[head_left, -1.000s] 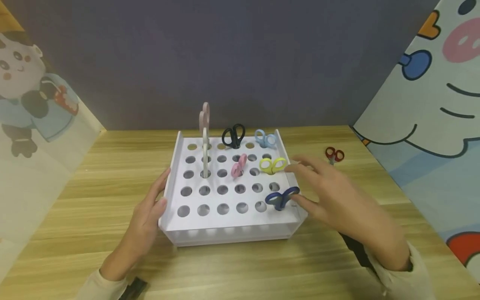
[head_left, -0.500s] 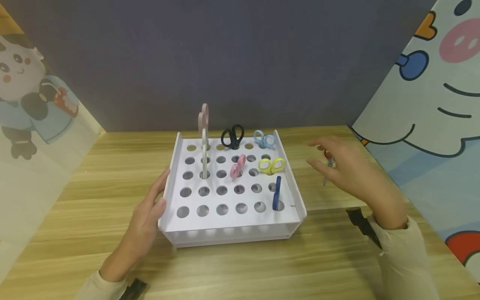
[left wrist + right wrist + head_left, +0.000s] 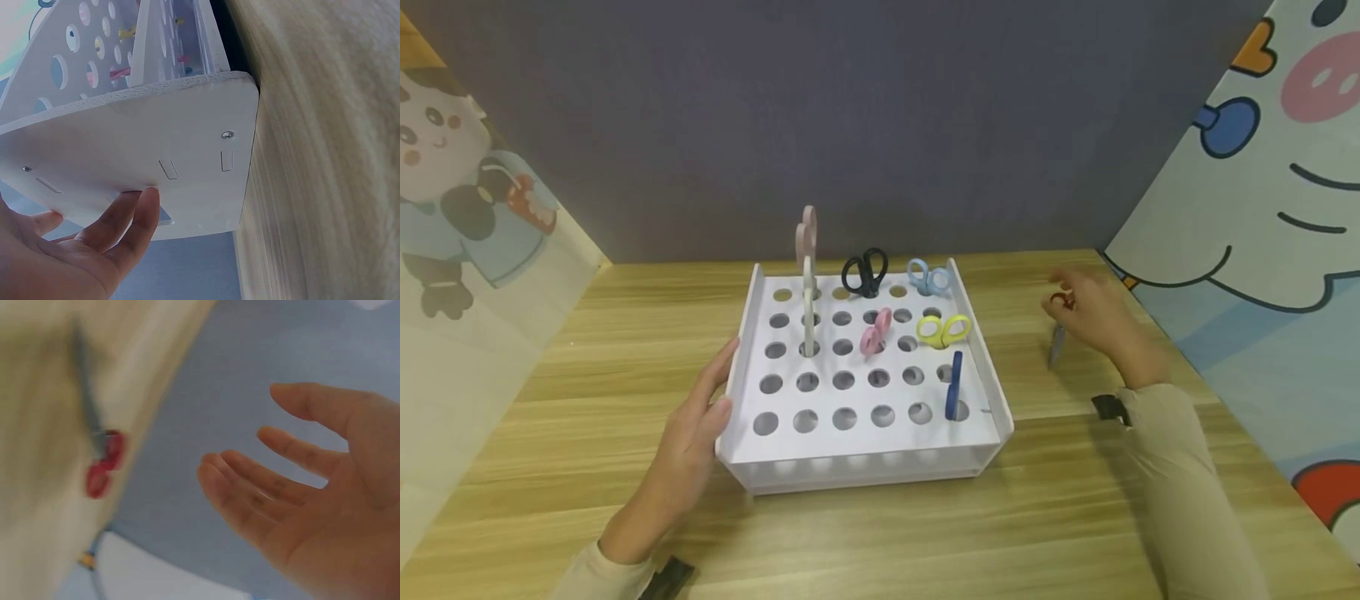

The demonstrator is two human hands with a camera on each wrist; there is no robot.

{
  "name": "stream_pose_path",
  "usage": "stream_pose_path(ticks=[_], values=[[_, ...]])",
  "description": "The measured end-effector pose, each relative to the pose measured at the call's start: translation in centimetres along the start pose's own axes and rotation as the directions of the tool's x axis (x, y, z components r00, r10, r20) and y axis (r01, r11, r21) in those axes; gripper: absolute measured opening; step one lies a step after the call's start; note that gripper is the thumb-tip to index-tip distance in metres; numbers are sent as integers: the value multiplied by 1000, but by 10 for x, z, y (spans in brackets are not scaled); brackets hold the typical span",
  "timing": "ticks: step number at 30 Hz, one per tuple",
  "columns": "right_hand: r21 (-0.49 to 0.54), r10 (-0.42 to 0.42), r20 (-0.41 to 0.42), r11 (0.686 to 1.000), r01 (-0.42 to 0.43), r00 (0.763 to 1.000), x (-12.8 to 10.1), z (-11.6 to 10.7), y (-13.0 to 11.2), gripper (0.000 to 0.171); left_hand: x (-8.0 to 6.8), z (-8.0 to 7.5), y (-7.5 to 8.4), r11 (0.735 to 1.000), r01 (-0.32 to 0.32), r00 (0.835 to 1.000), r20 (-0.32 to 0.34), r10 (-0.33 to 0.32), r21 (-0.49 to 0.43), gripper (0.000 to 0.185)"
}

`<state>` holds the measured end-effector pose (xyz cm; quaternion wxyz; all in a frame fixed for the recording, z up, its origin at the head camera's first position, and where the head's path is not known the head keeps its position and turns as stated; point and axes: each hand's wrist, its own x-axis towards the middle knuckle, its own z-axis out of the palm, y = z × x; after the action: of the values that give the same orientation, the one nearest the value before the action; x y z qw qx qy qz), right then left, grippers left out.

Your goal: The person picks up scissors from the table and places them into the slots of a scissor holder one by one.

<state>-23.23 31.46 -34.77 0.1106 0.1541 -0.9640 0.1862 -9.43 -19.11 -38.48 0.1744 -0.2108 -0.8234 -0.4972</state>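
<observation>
Wood-grain surface (image 3: 880, 533) runs under everything, and the white rack (image 3: 752, 367) with its rows of round holes sits in the middle of it; I place the rest by that rack. My left hand (image 3: 688, 442) rests flat against the rack's left wall, fingers (image 3: 134, 219) straight and close together, thumb on the near corner, holding nothing. My right hand (image 3: 1093, 317) is out to the right of the rack, well apart from it, hovering over the red scissors (image 3: 1058, 333) that lie on the surface there. In the right wrist view my fingers (image 3: 250, 487) are spread and relaxed, and the red scissors (image 3: 100, 456) lie beside them, not yet touched as far as I can tell; the head view is too blurred to settle it. Standing in the rack: tall beige scissors (image 3: 807, 275) rise from a hole in the left half, much higher than the others. Black scissors (image 3: 865, 272) stand in the rack's back row near the middle, light blue scissors (image 3: 929, 277) in the back row toward the right wall. Yellow scissors (image 3: 943, 331) sit further forward by the right wall, pink scissors (image 3: 877, 331) just left of them. Dark blue scissors (image 3: 954, 386) stand near the rack's front right corner, turned edge-on.
</observation>
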Motion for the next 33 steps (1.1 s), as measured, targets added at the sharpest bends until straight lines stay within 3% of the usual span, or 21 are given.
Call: stream_pose_path(ticks=[4, 9, 11, 19, 25, 30, 33], values=[[36, 84, 112, 995, -89, 990, 0, 18, 36, 52, 0, -1, 0, 1000, 7, 1000, 8, -7, -17, 57], [2, 174, 327, 983, -184, 929, -7, 33, 70, 62, 0, -2, -1, 999, 16, 999, 36, -15, -30, 57], [7, 173, 367, 982, -188, 914, -9, 35, 76, 61, 1, -2, -1, 1000, 17, 999, 48, -15, -25, 57], [35, 135, 380, 987, -160, 915, -10, 32, 73, 37, 1, -2, 0, 999, 6, 1000, 27, -5, -34, 57], [-3, 163, 301, 985, -170, 940, -10, 30, 70, 20, 1, -3, -2, 999, 21, 998, 63, -19, -24, 57], [1, 184, 285, 981, -192, 941, -9, 31, 69, 36, 0, -3, -3, 999, 26, 997, 76, -25, -22, 57], [2, 133, 309, 990, -140, 942, -7, 33, 68, 47, 0, -3, -2, 1000, 21, 997, 74, -20, -21, 57]])
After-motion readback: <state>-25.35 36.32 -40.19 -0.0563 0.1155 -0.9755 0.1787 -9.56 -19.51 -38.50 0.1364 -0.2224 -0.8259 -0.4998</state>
